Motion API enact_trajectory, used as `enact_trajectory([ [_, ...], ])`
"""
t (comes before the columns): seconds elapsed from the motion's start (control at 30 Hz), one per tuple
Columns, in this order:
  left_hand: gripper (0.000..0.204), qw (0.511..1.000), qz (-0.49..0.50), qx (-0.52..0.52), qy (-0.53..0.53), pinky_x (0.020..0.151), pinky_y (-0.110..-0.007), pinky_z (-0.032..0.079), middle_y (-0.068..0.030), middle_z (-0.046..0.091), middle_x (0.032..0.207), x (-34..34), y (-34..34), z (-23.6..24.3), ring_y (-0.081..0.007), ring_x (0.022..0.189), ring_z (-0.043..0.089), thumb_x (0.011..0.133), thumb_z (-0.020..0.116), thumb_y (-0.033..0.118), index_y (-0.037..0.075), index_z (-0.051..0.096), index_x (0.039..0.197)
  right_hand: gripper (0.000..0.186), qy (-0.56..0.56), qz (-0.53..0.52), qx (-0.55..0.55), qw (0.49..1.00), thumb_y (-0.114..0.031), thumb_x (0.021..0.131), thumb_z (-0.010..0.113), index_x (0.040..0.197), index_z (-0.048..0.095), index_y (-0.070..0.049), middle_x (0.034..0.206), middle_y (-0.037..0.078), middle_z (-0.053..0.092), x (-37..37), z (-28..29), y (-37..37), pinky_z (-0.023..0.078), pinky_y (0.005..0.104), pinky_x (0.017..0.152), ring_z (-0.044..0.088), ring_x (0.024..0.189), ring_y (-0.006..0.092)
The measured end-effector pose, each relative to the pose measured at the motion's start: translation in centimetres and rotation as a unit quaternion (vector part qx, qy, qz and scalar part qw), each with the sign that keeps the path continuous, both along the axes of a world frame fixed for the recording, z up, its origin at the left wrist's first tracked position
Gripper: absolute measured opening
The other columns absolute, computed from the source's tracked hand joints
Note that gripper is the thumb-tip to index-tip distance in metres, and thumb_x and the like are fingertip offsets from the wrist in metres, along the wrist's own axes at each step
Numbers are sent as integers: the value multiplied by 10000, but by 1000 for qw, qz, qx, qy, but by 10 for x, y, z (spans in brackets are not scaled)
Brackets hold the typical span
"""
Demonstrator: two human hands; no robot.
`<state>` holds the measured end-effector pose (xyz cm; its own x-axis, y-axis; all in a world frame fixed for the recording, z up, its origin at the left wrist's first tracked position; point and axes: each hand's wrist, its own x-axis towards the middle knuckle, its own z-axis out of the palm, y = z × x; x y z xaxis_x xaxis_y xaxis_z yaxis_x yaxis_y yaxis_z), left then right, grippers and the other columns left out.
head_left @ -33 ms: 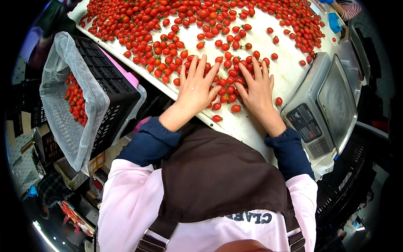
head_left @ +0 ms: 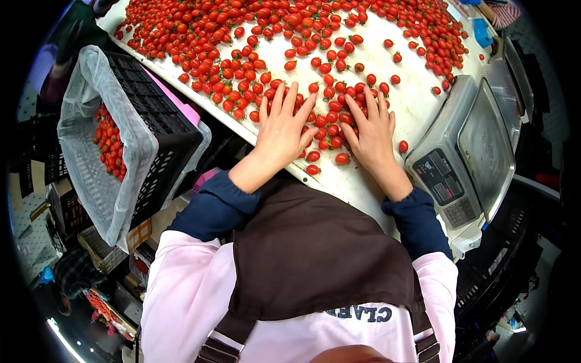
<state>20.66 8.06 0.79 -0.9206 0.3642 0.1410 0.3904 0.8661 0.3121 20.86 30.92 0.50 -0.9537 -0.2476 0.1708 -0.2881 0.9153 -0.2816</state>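
Red cherry tomatoes [head_left: 333, 117], some with green stems, lie loose on the white tabletop [head_left: 363, 181]. My left hand [head_left: 280, 130] rests palm down among them, fingers spread, several tomatoes around and partly under its fingertips. To its right, my right hand [head_left: 371, 130] also lies flat with its fingers apart, touching tomatoes along its thumb side. A small cluster sits between the two hands. Neither hand grips anything. What lies beneath the palms is hidden.
A dense heap of tomatoes [head_left: 200, 27] covers the far side. At the left stands a black crate [head_left: 172, 142] with a pale liner [head_left: 136, 175] and tomatoes inside. A grey scale [head_left: 442, 163] with a metal pan [head_left: 487, 145] stands on the right. Another person's arm [head_left: 487, 11] shows at far right.
Both hands have shifted very slightly toward me, fingers still spread. A few tomatoes near the fingers have moved a little.
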Motion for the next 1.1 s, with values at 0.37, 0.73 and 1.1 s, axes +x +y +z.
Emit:
enact_trajectory([
  [0.37, 642, 995, -94, 17, -30, 1142, -648, 239, -143, 366, 1574, 32, 9, 3, -367, 1486, 275, 909, 677, 403, 172, 482, 1476, 643, -65, 27, -8, 997, -266, 825, 732, 1437, 552, -195, 1594, 174, 320, 76, 5, 28, 219, 626, 1157, 273, 1477, 405],
  [0.73, 675, 993, 71, 18, 94, 1165, -567, 295, -290, 324, 1556, -172, 1, -4, -462, 1451, 286, 944, 625, 400, 3, 447, 1460, 513, 45, -53, -177, 982, -167, 959, 611, 1442, 497, -41, 1492, 276, 435, 24, 10, 54, 396, 450, 1107, 468, 1341, 425],
  [1.1, 552, 985, -55, -64, 152, 1152, -594, 287, -101, 433, 1551, -125, 30, -47, -427, 1435, 352, 1019, 504, 450, 179, 455, 1497, 380, 5, -76, -246, 966, -106, 955, 592, 1326, 588, -23, 1375, 239, 572, 48, 19, 57, 419, 435, 1093, 533, 1297, 396],
])
